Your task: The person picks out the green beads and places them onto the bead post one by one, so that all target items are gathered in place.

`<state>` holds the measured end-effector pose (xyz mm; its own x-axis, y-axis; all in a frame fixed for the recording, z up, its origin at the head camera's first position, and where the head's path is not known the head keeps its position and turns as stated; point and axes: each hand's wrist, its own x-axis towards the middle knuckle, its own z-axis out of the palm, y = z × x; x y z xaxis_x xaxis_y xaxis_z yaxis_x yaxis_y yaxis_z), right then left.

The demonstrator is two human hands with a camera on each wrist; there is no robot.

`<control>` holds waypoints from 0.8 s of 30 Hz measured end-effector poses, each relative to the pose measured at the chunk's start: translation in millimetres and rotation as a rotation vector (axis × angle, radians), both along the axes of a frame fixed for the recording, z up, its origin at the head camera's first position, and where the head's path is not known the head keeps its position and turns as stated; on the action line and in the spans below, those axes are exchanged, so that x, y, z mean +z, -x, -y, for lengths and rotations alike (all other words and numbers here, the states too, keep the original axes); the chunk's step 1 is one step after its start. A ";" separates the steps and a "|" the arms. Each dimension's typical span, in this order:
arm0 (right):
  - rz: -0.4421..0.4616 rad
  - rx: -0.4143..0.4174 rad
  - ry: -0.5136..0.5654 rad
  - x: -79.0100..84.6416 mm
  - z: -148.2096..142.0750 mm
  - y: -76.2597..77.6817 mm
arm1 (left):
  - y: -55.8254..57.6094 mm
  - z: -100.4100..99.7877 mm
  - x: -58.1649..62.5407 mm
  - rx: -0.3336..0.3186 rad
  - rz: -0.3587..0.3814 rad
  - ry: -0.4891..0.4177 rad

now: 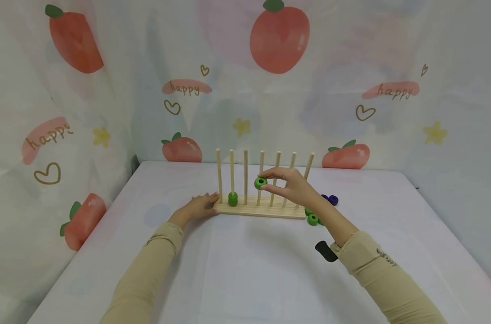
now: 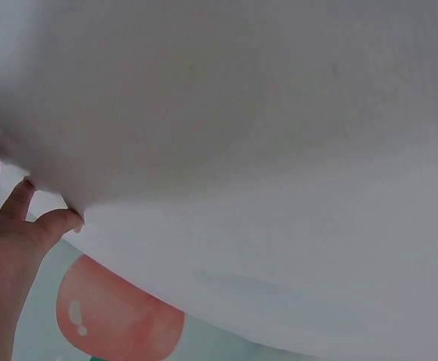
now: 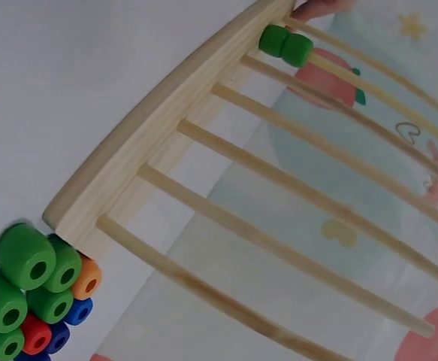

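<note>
A wooden peg rack with several upright pegs stands on the table. At its left end, my left hand rests with spread fingers touching the base; the left wrist view shows only a corner of the wood beside those fingers. My right hand pinches a green bead between thumb and fingertips, its hole facing the head camera. In the head view this bead overlaps the fourth peg from the left, below the peg's top. Two green beads sit stacked low on the second peg.
Loose beads lie by the rack's right end: several green beads, an orange bead, a red bead and blue beads. A dark object shows beside the right cuff. Printed cloth walls enclose the table.
</note>
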<state>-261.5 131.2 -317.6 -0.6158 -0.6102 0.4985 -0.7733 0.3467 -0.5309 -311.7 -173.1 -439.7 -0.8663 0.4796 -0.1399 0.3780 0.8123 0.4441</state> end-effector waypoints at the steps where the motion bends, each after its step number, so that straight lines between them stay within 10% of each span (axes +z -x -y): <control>1: 0.002 -0.003 -0.002 1.9 2.7 1.8 | 0.4 -0.2 -0.4 -0.001 -0.002 0.000; 24: 0.024 0.007 0.028 33.8 47.4 31.6 | 0.6 0.6 1.0 -0.001 -0.009 -0.023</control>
<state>-293.1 83.8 -283.8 -0.6235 -0.6010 0.5001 -0.7625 0.3261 -0.5588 -312.3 -173.7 -438.7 -0.8669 0.4835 -0.1211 0.3830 0.8016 0.4591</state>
